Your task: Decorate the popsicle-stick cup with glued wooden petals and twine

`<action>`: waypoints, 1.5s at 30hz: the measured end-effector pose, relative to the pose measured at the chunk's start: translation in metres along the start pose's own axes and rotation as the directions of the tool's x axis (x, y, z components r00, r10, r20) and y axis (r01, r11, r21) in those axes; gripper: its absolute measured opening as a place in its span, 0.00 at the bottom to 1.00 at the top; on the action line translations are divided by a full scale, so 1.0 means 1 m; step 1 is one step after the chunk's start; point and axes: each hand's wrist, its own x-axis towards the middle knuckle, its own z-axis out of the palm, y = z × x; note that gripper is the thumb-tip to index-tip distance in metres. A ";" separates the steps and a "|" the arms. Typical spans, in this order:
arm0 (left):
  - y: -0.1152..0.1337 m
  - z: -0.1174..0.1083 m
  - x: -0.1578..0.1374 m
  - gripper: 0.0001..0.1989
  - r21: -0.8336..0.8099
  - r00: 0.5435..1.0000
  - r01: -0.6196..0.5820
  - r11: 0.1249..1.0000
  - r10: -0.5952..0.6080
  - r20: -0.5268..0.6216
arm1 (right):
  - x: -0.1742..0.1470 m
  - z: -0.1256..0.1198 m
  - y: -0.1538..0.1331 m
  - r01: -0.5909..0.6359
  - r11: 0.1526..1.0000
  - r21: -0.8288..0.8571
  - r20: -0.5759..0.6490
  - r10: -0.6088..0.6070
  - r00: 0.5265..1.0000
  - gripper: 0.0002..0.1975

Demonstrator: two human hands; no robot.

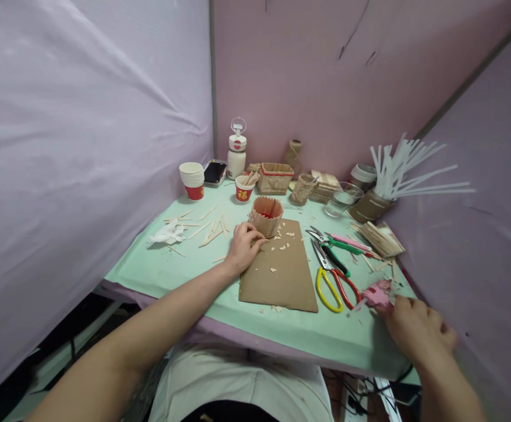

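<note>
A round cup-shaped holder [266, 218] with a jagged wooden rim and red inside stands at the far end of a brown cardboard sheet [277, 275]. My left hand [247, 245] rests by its base, fingertips pressed together over the sheet's left edge; what they pinch, if anything, is too small to name. Small wood chips [284, 246] lie scattered on the cardboard. At the table's right edge, my right hand [418, 328] is closed around the rear of a pink glue gun [377, 295], whose handle is mostly hidden. Its nozzle points left, beside red-and-yellow-handled scissors [332, 287].
Pliers [334, 240] lie beyond the scissors. Loose wooden sticks [215, 228] and a crumpled tissue [167, 233] are at left. Along the back stand paper cups [192, 179], a white bottle [236, 158], a wooden basket [275, 179], a water bowl [343, 201] and white glue sticks [396, 170].
</note>
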 end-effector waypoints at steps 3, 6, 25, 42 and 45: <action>0.002 0.001 -0.001 0.03 -0.005 0.999 -0.041 0.999 0.041 0.013 | 0.020 -0.027 -0.060 0.059 0.997 0.041 -0.157 -0.052 0.986 0.17; 0.005 0.001 -0.004 0.03 -0.010 0.995 -0.099 0.995 0.099 0.023 | 0.045 -0.040 -0.144 0.294 0.895 0.334 -0.185 -0.244 0.952 0.14; 0.009 -0.006 -0.004 0.06 0.026 0.981 -0.192 0.981 0.192 -0.031 | 0.065 -0.006 -0.230 0.310 0.825 0.473 -0.023 -0.340 0.940 0.10; 0.043 -0.043 0.109 0.08 0.295 0.671 -0.486 0.823 0.135 0.729 | 0.096 -0.009 -0.238 0.256 0.790 0.557 0.001 -0.309 0.951 0.08; 0.047 -0.050 0.121 0.06 0.275 0.622 -0.473 0.837 0.096 0.777 | 0.099 -0.014 -0.236 0.238 0.770 0.593 0.010 -0.302 0.953 0.08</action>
